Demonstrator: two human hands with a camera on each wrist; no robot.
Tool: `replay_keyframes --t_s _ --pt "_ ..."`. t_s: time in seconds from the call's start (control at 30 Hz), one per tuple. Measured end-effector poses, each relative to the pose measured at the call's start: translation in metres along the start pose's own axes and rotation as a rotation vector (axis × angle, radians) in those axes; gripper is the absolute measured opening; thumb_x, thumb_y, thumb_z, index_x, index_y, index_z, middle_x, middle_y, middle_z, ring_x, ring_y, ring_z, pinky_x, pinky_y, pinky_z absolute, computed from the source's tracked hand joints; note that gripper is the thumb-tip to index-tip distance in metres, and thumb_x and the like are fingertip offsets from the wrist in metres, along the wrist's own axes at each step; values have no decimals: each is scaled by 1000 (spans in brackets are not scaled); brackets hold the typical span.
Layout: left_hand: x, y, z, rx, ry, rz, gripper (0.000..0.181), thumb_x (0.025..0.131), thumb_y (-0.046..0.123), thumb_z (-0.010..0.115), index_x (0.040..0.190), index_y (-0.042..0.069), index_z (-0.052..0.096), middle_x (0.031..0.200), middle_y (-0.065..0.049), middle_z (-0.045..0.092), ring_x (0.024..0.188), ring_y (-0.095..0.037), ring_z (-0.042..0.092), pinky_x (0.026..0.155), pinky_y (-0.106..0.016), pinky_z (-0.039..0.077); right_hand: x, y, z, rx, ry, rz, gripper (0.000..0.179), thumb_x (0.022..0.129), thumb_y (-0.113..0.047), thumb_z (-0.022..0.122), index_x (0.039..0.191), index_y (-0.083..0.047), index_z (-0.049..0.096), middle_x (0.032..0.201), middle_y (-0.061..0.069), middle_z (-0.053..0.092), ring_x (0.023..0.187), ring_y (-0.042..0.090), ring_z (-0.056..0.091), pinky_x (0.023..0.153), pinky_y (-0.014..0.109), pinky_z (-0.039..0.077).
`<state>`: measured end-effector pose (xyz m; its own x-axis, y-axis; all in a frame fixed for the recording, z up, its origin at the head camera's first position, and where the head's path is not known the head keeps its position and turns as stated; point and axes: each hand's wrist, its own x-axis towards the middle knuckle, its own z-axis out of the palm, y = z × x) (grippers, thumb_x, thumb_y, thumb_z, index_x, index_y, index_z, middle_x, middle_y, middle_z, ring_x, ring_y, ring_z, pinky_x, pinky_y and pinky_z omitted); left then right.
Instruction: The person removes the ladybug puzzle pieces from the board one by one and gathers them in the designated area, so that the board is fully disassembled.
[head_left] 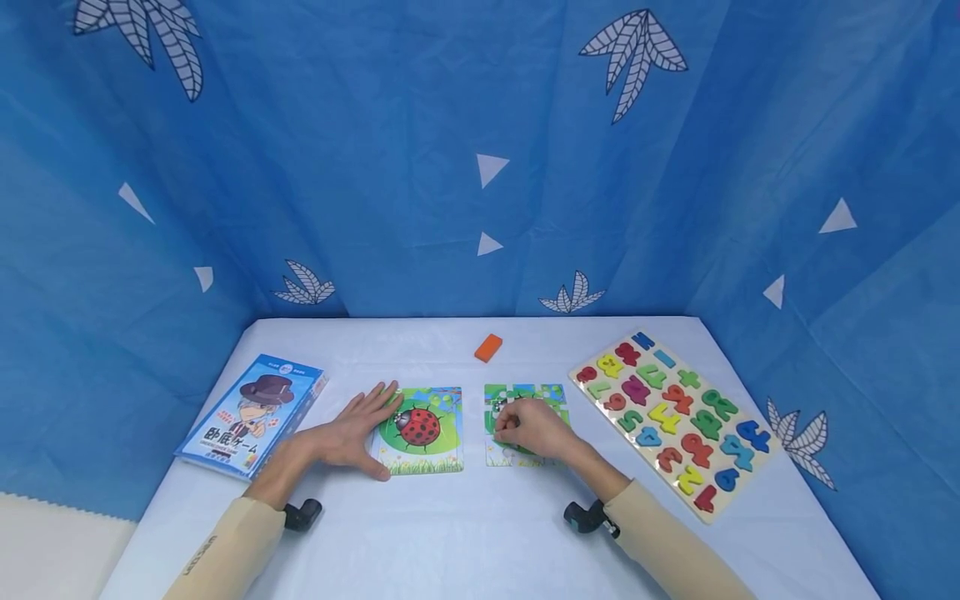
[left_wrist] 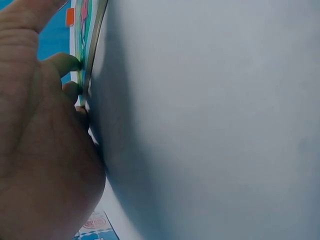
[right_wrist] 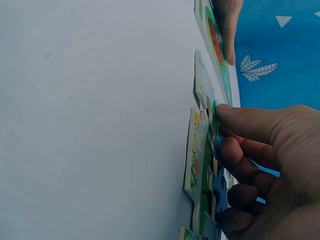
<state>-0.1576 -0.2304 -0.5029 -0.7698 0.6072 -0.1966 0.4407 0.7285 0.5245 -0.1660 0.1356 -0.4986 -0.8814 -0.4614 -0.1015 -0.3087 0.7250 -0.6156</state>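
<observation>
A square ladybug picture board (head_left: 442, 460) lies flat on the table, the red beetle on a green leaf. My left hand (head_left: 352, 429) is spread flat with fingers over its left edge and the thumb near its lower left corner. To its right is a jigsaw (head_left: 551, 396) of the same scene, with gaps between several of its pieces. Above that jigsaw, my right hand (head_left: 538, 429) bends its fingers together. In the right wrist view, its thumb and forefinger pinch a small green jigsaw piece (right_wrist: 214, 117) close over the others; the fingers partly cover it.
A blue game box (head_left: 225, 417) with a hat-wearing cartoon figure lies at the left. An orange block (head_left: 488, 347) sits behind the puzzles. At the right is a wooden board (head_left: 701, 398) of coloured numbers. Blue patterned cloth (head_left: 420, 208) hangs behind the table.
</observation>
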Motion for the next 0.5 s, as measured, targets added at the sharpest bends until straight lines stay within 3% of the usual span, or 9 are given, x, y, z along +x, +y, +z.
replay_keyframes --t_s 0.5 --pt "2 -2 -3 12 -6 -3 130 65 64 85 161 7 17 169 -16 0 154 -40 -4 122 -61 2 0 -4 4 -98 62 -49 13 90 -27 77 80 -26 69 68 -12 56 65 7 51 60 25 42"
